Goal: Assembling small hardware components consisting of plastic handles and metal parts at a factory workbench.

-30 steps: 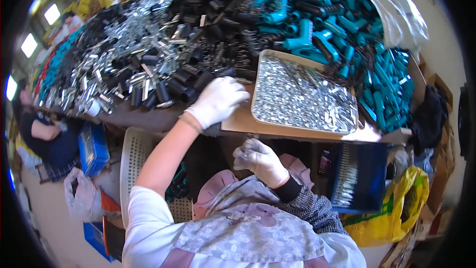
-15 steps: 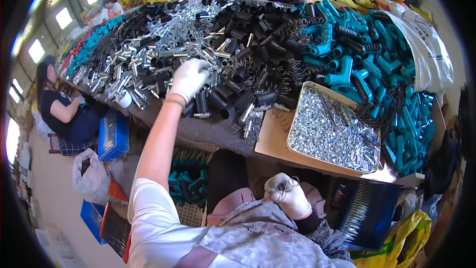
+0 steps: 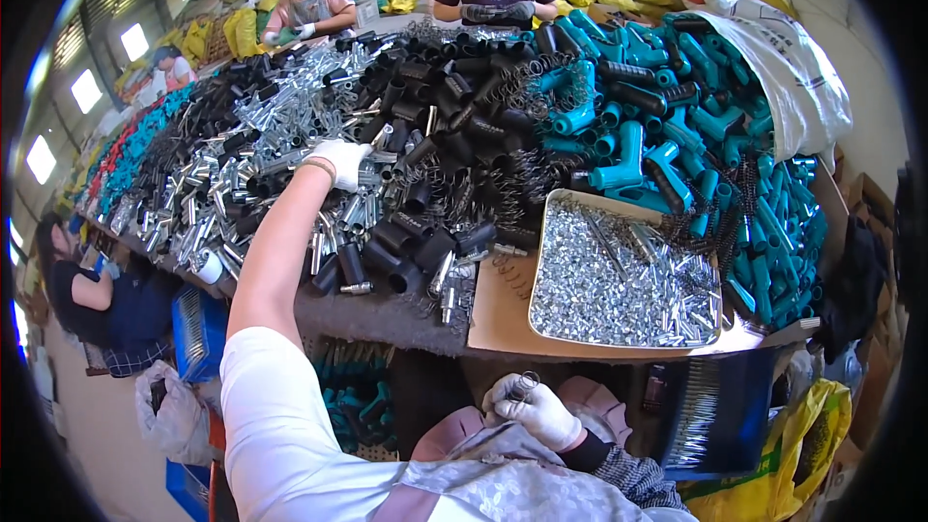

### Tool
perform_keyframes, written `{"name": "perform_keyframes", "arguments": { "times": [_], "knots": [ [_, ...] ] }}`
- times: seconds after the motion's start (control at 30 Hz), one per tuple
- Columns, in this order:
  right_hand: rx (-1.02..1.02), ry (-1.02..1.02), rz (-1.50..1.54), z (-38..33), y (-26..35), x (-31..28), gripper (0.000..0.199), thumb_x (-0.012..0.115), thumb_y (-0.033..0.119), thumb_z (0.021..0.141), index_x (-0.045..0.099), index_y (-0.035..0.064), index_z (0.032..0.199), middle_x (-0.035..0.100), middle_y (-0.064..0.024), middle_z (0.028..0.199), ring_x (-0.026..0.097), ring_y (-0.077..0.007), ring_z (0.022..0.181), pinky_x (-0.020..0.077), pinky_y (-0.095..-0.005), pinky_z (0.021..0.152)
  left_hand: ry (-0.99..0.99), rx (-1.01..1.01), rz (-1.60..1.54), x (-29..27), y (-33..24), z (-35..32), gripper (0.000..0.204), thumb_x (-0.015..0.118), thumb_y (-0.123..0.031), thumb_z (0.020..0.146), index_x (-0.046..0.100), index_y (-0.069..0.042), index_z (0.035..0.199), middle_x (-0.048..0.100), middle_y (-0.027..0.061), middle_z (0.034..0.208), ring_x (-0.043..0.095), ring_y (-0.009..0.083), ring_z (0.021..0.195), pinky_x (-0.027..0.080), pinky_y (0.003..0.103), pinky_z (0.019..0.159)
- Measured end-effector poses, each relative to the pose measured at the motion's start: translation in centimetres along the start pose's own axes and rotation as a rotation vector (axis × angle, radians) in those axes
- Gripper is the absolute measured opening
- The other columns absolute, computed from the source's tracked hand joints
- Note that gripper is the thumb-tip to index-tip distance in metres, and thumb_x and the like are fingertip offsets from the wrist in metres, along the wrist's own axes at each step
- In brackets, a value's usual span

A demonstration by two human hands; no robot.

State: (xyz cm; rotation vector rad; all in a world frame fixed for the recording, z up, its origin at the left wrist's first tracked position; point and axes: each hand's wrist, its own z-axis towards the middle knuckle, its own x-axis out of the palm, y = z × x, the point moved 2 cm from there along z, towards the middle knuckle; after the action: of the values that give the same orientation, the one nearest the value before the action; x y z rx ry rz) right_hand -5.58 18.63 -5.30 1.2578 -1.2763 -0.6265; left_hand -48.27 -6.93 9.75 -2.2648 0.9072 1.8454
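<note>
My left hand [image 3: 338,162], in a white glove, reaches onto the heap among silver metal tubes [image 3: 280,116] and black plastic sleeves [image 3: 394,237]. Its fingertips are turned down into the parts, so whether it grips one is hidden. Close to my lap, my right hand [image 3: 536,413], also gloved in white, is closed around a dark coil spring [image 3: 525,385] whose loops stick up above the fingers. Dark springs [image 3: 483,188] lie tangled on the heap to the right of my left hand.
A tray [image 3: 547,336] of small silver pieces rests on cardboard [image 3: 493,314] at the table's near edge. Teal pistol-shaped housings [image 3: 619,159] pile up on the right beside a white sack [image 3: 807,87]. Co-workers sit opposite and at left. A blue bin [image 3: 198,333] stands at left.
The view has shifted, showing more of the co-workers opposite. My left hand has moved to another spot in the silver tubes, its fingers now lower. My right hand still holds the spring near my lap.
</note>
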Motion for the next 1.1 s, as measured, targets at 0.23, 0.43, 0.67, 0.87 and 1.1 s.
{"name": "perform_keyframes", "arguments": {
  "times": [0.23,0.43,0.67,0.87,1.1],
  "knots": [
    [-0.050,0.029,0.069,0.1,-0.3,0.2,0.007,0.065,0.008,0.096,0.064,0.0019,0.097,0.059,-0.0031,0.094,0.055,-0.0136,0.087,0.0460,-0.0295,0.081,-0.364,0.134,0.069,3.2,0.3,-1.9,0.041,0.064,-0.011,0.080,0.067,-0.008,0.121,0.071,0.0196,0.110,0.064,0.0393,0.107,0.051,0.051,0.096],
    [-0.023,-0.148,0.091,-1.2,0.5,0.8,0.008,0.066,0.012,0.097,0.064,0.0046,0.097,0.057,0.0008,0.083,0.052,-0.0087,0.068,0.0470,-0.0257,0.065,-0.575,0.073,-0.012,-0.1,-1.6,-7.7,0.033,0.067,-0.008,0.083,0.069,-0.011,0.116,0.070,0.0143,0.103,0.064,0.0366,0.100,0.052,0.048,0.090],
    [-0.144,-0.198,0.333,-2.7,0.6,1.5,0.057,0.064,0.033,0.102,0.051,-0.0026,0.144,0.069,-0.0103,0.114,0.068,-0.0161,0.091,0.0561,-0.0294,0.078,-0.512,0.813,-0.482,-0.1,-21.3,-23.2,0.021,0.063,-0.021,0.089,0.070,-0.013,0.108,0.070,0.0097,0.090,0.069,0.0288,0.084,0.056,0.041,0.073],
    [0.032,-0.023,0.461,-3.4,-2.1,-0.1,0.043,0.063,0.026,0.102,0.060,-0.0007,0.136,0.068,-0.0057,0.121,0.064,-0.0137,0.105,0.0530,-0.0301,0.089,-0.569,0.797,-0.338,4.9,-27.4,-28.5,0.035,0.057,-0.019,0.086,0.065,-0.012,0.120,0.061,0.0033,0.088,0.063,0.0247,0.082,0.053,0.039,0.067],
    [-0.105,-0.189,0.381,-7.2,-1.0,-1.2,0.055,0.071,0.030,0.097,0.055,-0.0039,0.137,0.072,-0.0144,0.113,0.070,-0.0195,0.092,0.0569,-0.0338,0.084,-0.522,0.378,-0.501,5.9,-25.9,-29.9,0.044,0.076,-0.015,0.080,0.067,-0.014,0.122,0.066,0.0109,0.083,0.068,0.0319,0.076,0.054,0.043,0.065]
  ]
}}
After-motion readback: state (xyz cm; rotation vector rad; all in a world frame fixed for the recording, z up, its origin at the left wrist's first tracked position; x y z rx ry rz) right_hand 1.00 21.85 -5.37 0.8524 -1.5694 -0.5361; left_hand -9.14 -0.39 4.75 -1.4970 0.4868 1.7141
